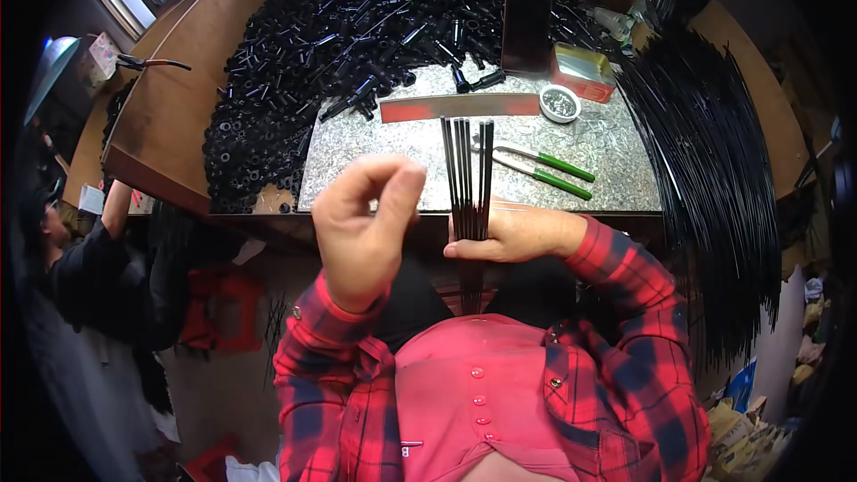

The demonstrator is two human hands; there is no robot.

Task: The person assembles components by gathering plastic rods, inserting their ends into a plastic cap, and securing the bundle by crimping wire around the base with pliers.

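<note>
My right hand [518, 232] is closed around a small bundle of thin black rods [469, 170], just off the near edge of the work board. The rods stand with their pale tips pointing away from me, slightly fanned. To the left of them, my left hand [366, 223] is raised, thumb and forefinger brought together in a pinch. Whatever sits between those fingertips, if anything, is hidden or too small to see. Behind the rods lie green-handled pliers [558, 174] on the speckled board [357, 156].
A heap of black tubular parts [357, 36] covers the table's back and left. Beyond the rods lie a flat red-and-grey strip [460, 108], a white dish of small shiny pieces [561, 103], a red box [585, 71] and a phone [526, 29]. Long black rods [705, 178] hang over the right side. Another person [98, 250] is at left.
</note>
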